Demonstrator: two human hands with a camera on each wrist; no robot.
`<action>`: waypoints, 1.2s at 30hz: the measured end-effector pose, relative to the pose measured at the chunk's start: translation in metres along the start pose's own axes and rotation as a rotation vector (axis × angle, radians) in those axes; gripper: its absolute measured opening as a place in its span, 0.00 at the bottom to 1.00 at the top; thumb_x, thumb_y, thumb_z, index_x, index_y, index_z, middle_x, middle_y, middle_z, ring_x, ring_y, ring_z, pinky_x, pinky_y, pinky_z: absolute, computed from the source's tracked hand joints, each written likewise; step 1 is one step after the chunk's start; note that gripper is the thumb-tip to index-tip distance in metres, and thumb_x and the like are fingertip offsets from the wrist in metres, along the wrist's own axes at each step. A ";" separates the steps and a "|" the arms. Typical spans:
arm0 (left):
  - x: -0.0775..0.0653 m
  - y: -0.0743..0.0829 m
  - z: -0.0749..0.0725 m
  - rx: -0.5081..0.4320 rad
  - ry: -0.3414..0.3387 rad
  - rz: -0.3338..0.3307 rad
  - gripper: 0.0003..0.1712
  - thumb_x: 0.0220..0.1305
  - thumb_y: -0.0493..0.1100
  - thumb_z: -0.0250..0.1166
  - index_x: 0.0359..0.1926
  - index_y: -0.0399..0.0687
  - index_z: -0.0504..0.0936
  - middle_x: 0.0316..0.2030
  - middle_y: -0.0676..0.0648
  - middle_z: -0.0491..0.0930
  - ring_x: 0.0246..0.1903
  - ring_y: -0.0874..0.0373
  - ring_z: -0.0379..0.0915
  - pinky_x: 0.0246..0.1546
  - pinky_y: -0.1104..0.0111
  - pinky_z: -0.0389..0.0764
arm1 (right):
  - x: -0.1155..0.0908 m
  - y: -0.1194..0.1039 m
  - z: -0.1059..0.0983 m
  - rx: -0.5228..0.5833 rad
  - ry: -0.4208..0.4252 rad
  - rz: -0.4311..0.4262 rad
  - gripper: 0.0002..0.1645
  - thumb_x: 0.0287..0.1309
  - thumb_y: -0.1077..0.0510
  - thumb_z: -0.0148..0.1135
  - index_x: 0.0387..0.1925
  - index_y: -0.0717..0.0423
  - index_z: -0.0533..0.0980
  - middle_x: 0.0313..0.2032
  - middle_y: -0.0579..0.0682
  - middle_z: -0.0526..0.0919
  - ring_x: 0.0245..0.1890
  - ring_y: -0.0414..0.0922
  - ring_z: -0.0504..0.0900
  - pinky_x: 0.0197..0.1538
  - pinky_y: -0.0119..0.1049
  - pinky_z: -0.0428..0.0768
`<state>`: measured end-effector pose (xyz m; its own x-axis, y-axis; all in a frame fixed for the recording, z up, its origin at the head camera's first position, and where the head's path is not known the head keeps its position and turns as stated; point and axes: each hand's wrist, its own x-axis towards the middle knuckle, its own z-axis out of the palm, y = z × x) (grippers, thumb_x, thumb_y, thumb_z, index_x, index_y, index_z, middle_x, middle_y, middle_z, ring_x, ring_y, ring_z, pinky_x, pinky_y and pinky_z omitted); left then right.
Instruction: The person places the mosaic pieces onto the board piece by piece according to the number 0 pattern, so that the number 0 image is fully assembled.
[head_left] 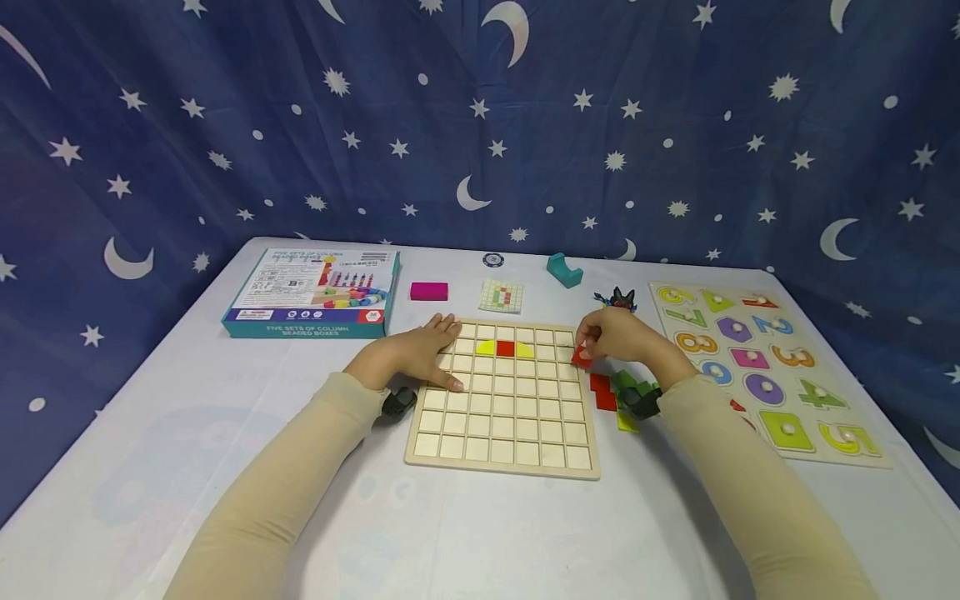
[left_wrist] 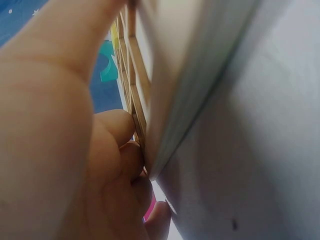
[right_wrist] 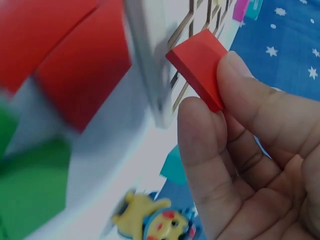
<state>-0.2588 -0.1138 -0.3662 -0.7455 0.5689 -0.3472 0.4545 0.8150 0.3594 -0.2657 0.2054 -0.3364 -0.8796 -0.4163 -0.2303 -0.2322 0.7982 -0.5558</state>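
A wooden grid board (head_left: 503,407) lies flat on the table. In its upper rows a red square tile (head_left: 506,348) sits between two yellow curved-edge tiles (head_left: 487,347). My left hand (head_left: 420,348) rests on the board's upper left edge, fingers along the rim and thumb across the cells. Beside the upper right edge, my right hand (head_left: 618,333) pinches a loose red square tile (right_wrist: 200,65) between thumb and fingertips. Below that hand lie more red tiles (head_left: 603,392), green tiles (head_left: 624,381) and a yellow tile (head_left: 627,422), partly hidden by the wrist camera.
A boxed bead set (head_left: 311,292) stands at the left. Behind the board lie a magenta block (head_left: 429,292), a small pattern card (head_left: 501,296), a round chip (head_left: 492,260), a teal block (head_left: 564,271) and a small figurine (head_left: 621,299). A number-and-shape puzzle board (head_left: 825,437) lies right.
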 end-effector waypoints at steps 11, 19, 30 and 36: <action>0.000 0.000 0.000 0.001 0.000 -0.010 0.63 0.49 0.65 0.66 0.71 0.39 0.39 0.72 0.40 0.33 0.70 0.44 0.24 0.69 0.51 0.39 | 0.018 -0.030 0.019 -0.026 -0.035 -0.041 0.04 0.49 0.68 0.62 0.29 0.58 0.77 0.22 0.47 0.72 0.22 0.41 0.69 0.27 0.31 0.68; -0.001 0.000 0.000 0.001 -0.002 -0.013 0.63 0.49 0.66 0.65 0.71 0.40 0.40 0.72 0.40 0.33 0.71 0.44 0.24 0.69 0.52 0.39 | 0.030 -0.045 0.034 0.000 -0.066 -0.079 0.04 0.50 0.68 0.64 0.29 0.59 0.77 0.23 0.47 0.72 0.27 0.42 0.69 0.31 0.31 0.69; 0.001 0.000 0.000 0.001 0.001 -0.013 0.63 0.49 0.65 0.65 0.71 0.39 0.40 0.72 0.40 0.33 0.71 0.44 0.24 0.69 0.53 0.38 | 0.035 -0.053 0.040 -0.012 -0.094 -0.082 0.05 0.51 0.68 0.63 0.31 0.58 0.79 0.25 0.47 0.74 0.28 0.42 0.70 0.33 0.32 0.69; 0.000 -0.001 0.000 -0.002 0.000 -0.016 0.63 0.49 0.65 0.66 0.71 0.39 0.40 0.72 0.40 0.33 0.71 0.45 0.23 0.69 0.53 0.38 | 0.033 -0.056 0.043 -0.035 -0.101 -0.064 0.05 0.53 0.64 0.64 0.34 0.57 0.80 0.28 0.48 0.76 0.30 0.43 0.70 0.36 0.32 0.70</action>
<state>-0.2591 -0.1144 -0.3665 -0.7526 0.5556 -0.3534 0.4414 0.8239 0.3554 -0.2641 0.1288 -0.3473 -0.8169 -0.5069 -0.2753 -0.3022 0.7826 -0.5443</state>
